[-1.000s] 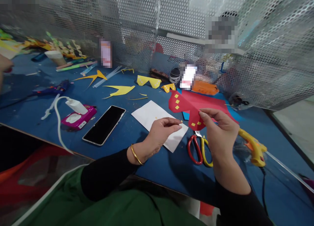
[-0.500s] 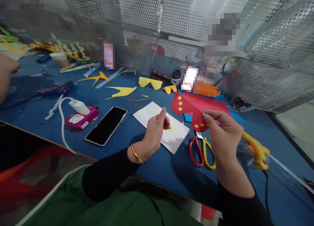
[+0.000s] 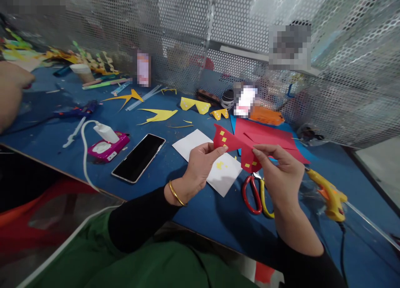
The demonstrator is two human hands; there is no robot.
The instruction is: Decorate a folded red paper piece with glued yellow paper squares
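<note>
left hand: pinching left tip of red paper cutout, thumb and fingertips closed on it; gold bangle on wrist
right hand: pinching lower right lobe of the same cutout, fingers closed on paper edge
red paper cutout: held up off the table between both hands, just above white sheet; small yellow squares stuck on both lobes
white sheet: flat on the table under the hands, toward the near edge, tiny yellow bits on it
scissors: red and yellow handles, lying just right of white sheet, below right hand
yellow glue gun: on the table right of scissors, cord running toward the near right corner
red paper sheet: flat behind the cutout, over a blue sheet
phone: face up, left of white sheet, near the front edge
pink box: left of phone, white charger on top
yellow cutouts: mid table toward the back mesh wall
other person's hand: far left edge, apart from the wearer's
step: judged decorating the cutout, now held for checking or repositioning
next move needs: steady two-hand grip, a free fingertip to pick up one yellow bit from the sheet
</note>
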